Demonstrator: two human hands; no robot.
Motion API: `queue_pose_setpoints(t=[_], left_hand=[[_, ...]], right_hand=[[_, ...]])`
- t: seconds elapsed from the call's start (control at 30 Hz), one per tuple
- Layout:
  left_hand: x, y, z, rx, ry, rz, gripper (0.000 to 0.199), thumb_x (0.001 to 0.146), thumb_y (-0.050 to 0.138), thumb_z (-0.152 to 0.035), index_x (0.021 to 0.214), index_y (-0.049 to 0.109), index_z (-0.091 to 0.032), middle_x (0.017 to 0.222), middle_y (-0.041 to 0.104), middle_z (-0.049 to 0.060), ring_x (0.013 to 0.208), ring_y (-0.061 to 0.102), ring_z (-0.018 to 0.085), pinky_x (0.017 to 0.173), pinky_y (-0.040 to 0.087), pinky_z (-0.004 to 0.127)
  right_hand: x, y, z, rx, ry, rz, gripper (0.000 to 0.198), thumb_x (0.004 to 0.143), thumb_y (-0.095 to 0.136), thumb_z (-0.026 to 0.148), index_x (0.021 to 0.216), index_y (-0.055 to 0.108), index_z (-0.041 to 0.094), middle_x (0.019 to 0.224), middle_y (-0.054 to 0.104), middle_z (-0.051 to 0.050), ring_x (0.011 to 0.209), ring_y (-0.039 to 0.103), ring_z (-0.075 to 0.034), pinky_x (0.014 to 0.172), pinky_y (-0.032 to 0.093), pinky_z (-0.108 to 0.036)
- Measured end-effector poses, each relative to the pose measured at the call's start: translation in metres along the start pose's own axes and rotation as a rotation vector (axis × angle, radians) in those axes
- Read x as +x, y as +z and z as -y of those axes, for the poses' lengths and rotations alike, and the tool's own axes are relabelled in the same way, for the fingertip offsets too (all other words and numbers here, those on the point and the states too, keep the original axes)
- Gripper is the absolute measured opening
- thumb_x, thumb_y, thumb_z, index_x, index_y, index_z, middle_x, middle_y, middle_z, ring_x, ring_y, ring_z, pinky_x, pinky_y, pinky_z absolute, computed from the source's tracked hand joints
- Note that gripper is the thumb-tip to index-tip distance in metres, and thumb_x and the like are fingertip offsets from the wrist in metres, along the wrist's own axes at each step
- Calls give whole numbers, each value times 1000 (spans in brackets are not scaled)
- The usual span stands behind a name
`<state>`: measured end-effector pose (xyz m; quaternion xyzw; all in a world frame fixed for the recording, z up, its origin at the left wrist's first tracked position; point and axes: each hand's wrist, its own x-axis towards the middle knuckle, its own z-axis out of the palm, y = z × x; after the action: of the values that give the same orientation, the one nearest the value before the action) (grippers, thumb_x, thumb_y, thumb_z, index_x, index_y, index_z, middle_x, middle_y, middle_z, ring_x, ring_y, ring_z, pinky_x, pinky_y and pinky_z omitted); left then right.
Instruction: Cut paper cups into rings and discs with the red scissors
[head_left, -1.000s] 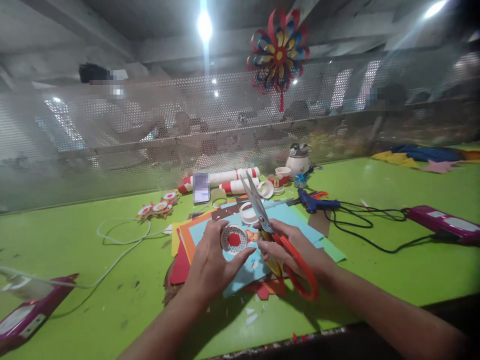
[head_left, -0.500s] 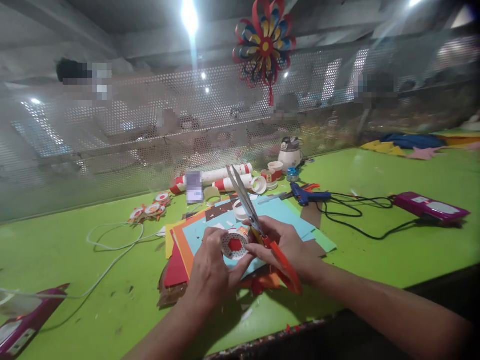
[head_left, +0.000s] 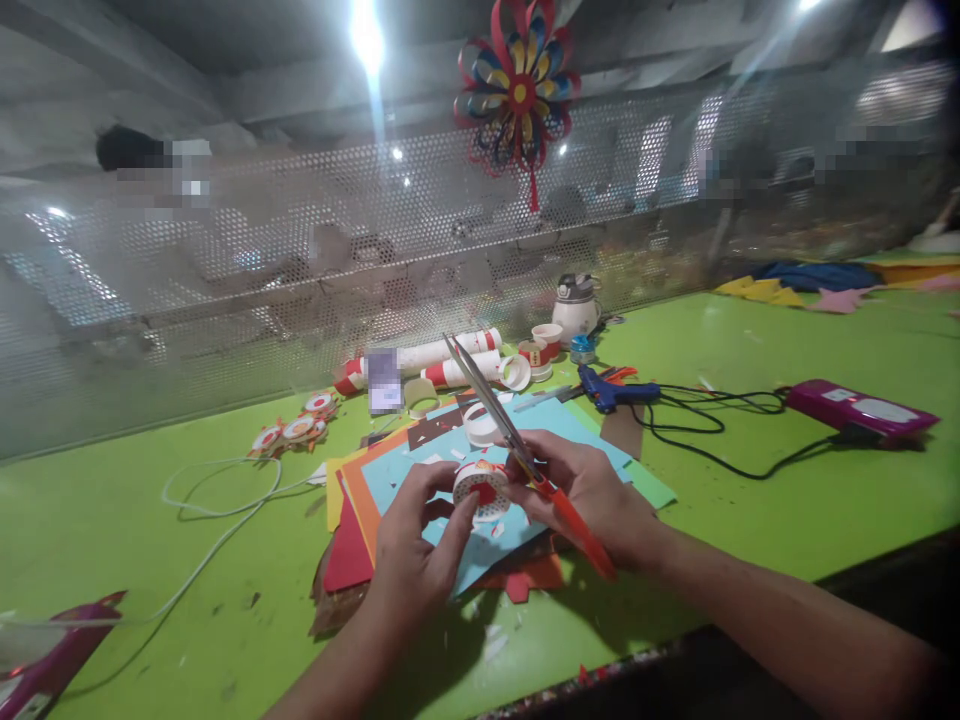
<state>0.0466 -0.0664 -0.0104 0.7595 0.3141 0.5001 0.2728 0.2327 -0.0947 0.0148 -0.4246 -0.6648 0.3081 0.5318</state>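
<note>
Between thumb and fingers, my left hand (head_left: 424, 530) grips a short paper-cup piece (head_left: 480, 488) with a dotted inside and a red shape at its centre. My right hand (head_left: 585, 490) holds orange-handled scissors (head_left: 517, 440), blades pointing up and away, partly apart. Its fingertips also touch the right side of the cup piece. Beneath both hands lie light blue paper sheets (head_left: 405, 475), stacked over orange, yellow and red ones. A white ring (head_left: 480, 425) rests on the blue paper just beyond the scissors, among small white scraps.
A blue glue gun (head_left: 611, 388) with a black cable lies right, near a purple power strip (head_left: 862, 408). Stacked cups (head_left: 450, 350), a phone (head_left: 385, 382) and a white kettle-shaped bottle (head_left: 576, 310) stand behind. Orange-white flower pieces (head_left: 300, 428) and a white cable (head_left: 217, 512) are left.
The cup piece has tilted, and my left thumb has moved onto its inside by the red shape. The left fingers have shifted to its outer edge. The view has moved slightly.
</note>
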Motion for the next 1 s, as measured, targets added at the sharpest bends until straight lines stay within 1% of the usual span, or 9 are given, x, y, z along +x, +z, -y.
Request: queue_pose_setpoints(t=[0.07, 0.23, 0.37, 0.47, 0.6, 0.7, 1.0], left_hand=[[1, -1, 0, -49, -19, 13, 15, 88, 56, -24, 103, 57, -20, 92, 57, 3, 80, 62, 14, 67, 58, 28], [3, -4, -4, -95, -67, 54, 18, 88, 57, -23, 106, 60, -19, 94, 59, 4, 82, 63, 15, 71, 57, 28], [7, -6, -6, -205, -135, 109, 13, 87, 59, -23, 99, 61, -18, 87, 59, 2, 71, 63, 12, 65, 55, 23], [9, -8, -7, -270, -204, 131, 13, 86, 61, -25, 95, 61, -16, 84, 59, 2, 68, 63, 11, 64, 54, 23], [10, -11, -7, -335, -280, 155, 16, 83, 64, -27, 93, 62, -15, 83, 60, 2, 67, 62, 11, 63, 54, 24], [11, -14, -7, -359, -332, 180, 17, 83, 65, -29, 92, 63, -15, 84, 62, 2, 67, 62, 12, 64, 54, 25], [13, -15, -3, -435, -394, 213, 18, 84, 64, -33, 89, 65, -16, 78, 65, 1, 64, 63, 11, 65, 51, 25]], right_hand=[[0, 0, 0, 10, -21, -1, 27, 78, 68, 20, 104, 62, 16, 83, 61, 0, 72, 57, -11, 66, 51, -22], [-1, 0, -4, 9, -73, -26, 27, 79, 69, 22, 105, 61, 18, 83, 60, 1, 72, 56, -11, 68, 51, -23], [-3, -1, -9, 44, -97, -24, 29, 79, 69, 20, 106, 61, 21, 82, 59, 2, 72, 56, -11, 69, 51, -24], [-4, -1, -12, 59, -101, -15, 26, 80, 69, 20, 104, 61, 21, 81, 58, 2, 72, 55, -11, 69, 51, -24], [-2, -1, -14, 50, -99, -15, 28, 79, 70, 21, 106, 60, 21, 82, 58, 2, 72, 55, -10, 69, 51, -24], [-2, -1, -12, 69, -70, -17, 28, 79, 69, 21, 106, 60, 20, 81, 58, 2, 71, 56, -10, 69, 52, -24], [-3, -1, -8, 91, -14, -28, 27, 78, 69, 21, 103, 61, 20, 81, 61, 2, 72, 58, -10, 72, 53, -24]])
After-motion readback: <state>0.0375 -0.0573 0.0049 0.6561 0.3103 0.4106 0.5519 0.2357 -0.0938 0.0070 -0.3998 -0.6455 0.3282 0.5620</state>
